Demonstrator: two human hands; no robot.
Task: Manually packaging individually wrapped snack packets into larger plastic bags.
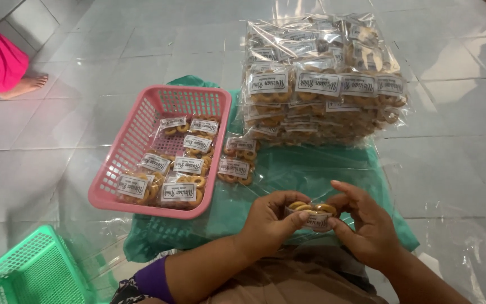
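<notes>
- left hand (266,220) and right hand (367,226) are pinching a small packet of ring cookies (312,213) between closed fingertips, low above the green cloth (310,169).
- more packets are lying in the pink basket (133,141) nearby.

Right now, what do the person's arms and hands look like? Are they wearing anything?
Both hands are bare: the left hand and the right hand have no gloves, and no rings or watch show. The left arm has a purple sleeve ending near the elbow, with the forearm uncovered. The right forearm is uncovered too; any sleeve there is out of view.
</notes>
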